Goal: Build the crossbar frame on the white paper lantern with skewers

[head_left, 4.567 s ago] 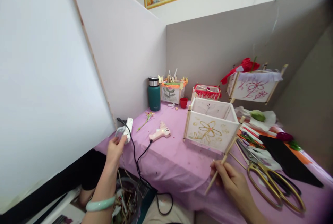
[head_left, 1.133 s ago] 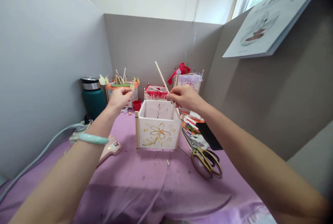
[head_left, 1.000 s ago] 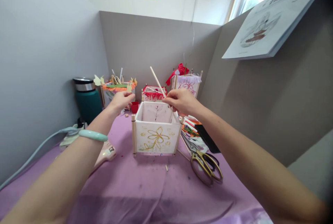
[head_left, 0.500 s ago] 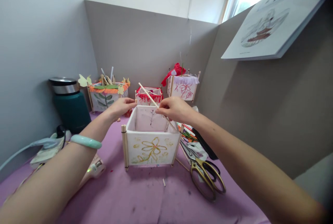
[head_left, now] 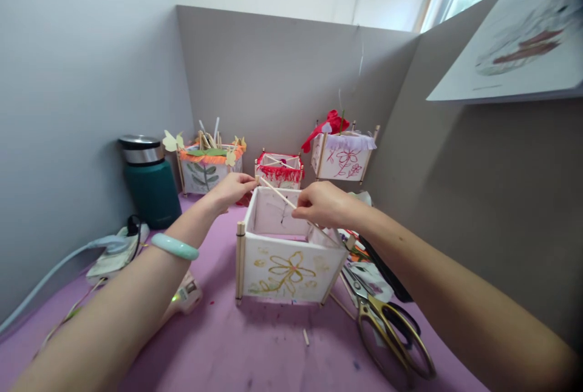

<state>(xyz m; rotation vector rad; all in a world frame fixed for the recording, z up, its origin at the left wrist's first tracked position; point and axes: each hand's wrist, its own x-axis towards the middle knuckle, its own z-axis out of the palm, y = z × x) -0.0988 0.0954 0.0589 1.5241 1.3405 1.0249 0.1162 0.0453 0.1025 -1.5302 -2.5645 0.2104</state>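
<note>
A white box point(head_left: 291, 272) with a yellow flower drawn on its front stands upright on the purple tablecloth, wooden sticks bound at its corners. My right hand point(head_left: 321, 205) pinches a thin wooden stick point(head_left: 279, 195) that slants across the box's open top, from the far left corner down to the near right. At the far left corner my left hand point(head_left: 234, 190) is closed, fingertips on the top of the corner post. The stick's far end meets those fingertips; whether they also grip it I cannot tell. A pale green bangle point(head_left: 175, 246) circles my left wrist.
Gold-handled scissors point(head_left: 387, 325) lie at the right. A glue gun point(head_left: 187, 295), power strip point(head_left: 107, 261) and teal bottle point(head_left: 152, 189) are at the left. Behind stand three decorated boxes, one with red fringe point(head_left: 279, 172). A stick scrap point(head_left: 306, 337) lies in front.
The stick's far end has come down from above the box to the far left corner, at my left fingertips. My right hand tilted with it. The whole view has shifted.
</note>
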